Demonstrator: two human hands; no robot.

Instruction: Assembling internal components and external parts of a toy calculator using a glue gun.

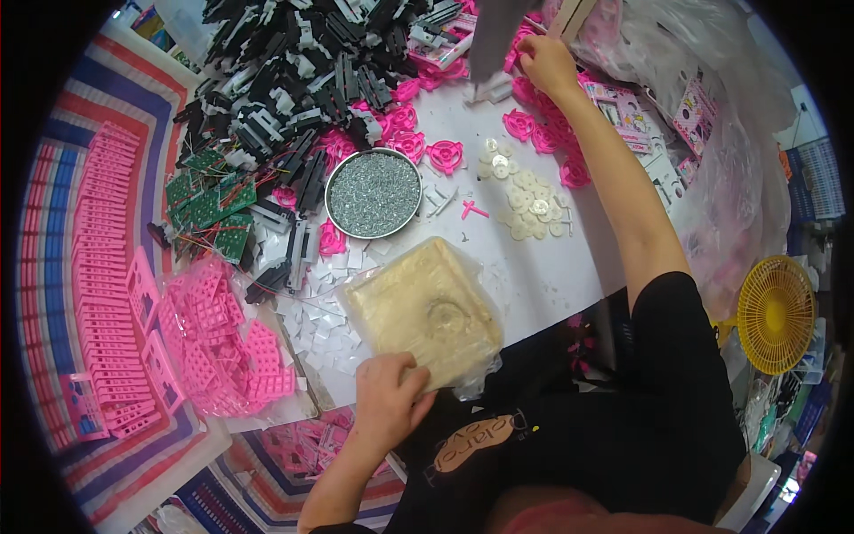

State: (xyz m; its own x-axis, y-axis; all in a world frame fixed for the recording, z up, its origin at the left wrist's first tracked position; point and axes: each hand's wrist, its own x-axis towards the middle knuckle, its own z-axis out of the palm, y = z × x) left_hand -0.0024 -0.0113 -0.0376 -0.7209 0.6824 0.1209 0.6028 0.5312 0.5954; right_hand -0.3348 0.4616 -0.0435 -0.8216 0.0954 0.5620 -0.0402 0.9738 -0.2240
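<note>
The left hand (389,405) touches the near left edge of a square, yellowish pad (400,303) in clear film on the white worktop (534,285), while the right hand (547,67) reaches to the far side, near pink ring-shaped parts (544,140). Beyond the pad sit a round metal dish (374,237) of small silvery pieces and, to its right, cream discs (532,205). A heap of black and grey parts (285,80) fills the far left.
</note>
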